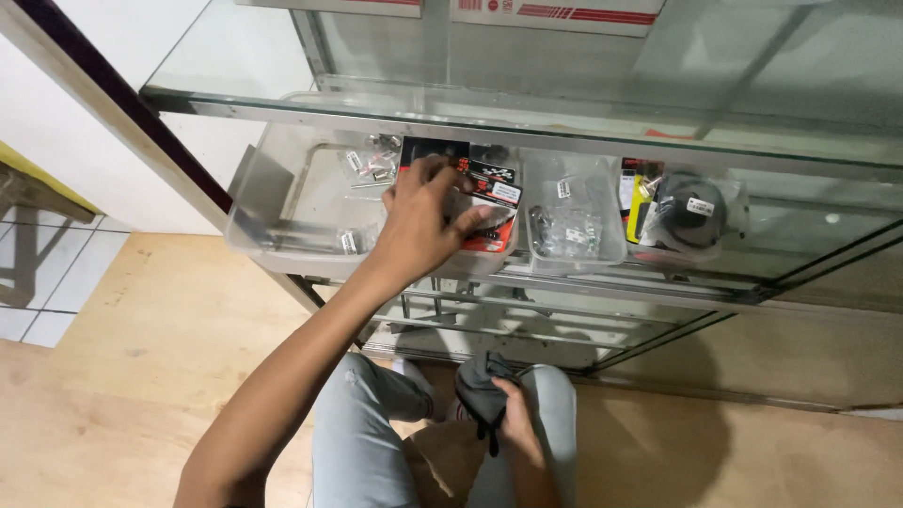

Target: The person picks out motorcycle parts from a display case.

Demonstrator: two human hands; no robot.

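At frame centre the left hand [423,221] reaches into a clear bin [282,202] under the glass shelf [527,113], fingers pinched shut on the top edge of a red-and-black packet [494,212] standing among others. To lift it cleanly, it seems best to pull straight up, clear of the shelf edge and neighbouring packets. At lower centre the right hand [517,428] is closed around a dark cloth [480,390] between the knees.

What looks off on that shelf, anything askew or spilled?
Nothing spilled or broken. The red-black packs stand tilted in their clear tray where the left hand grips them. Small bagged parts lie loose in that tray. The right hand holds a dark cloth by the knees.
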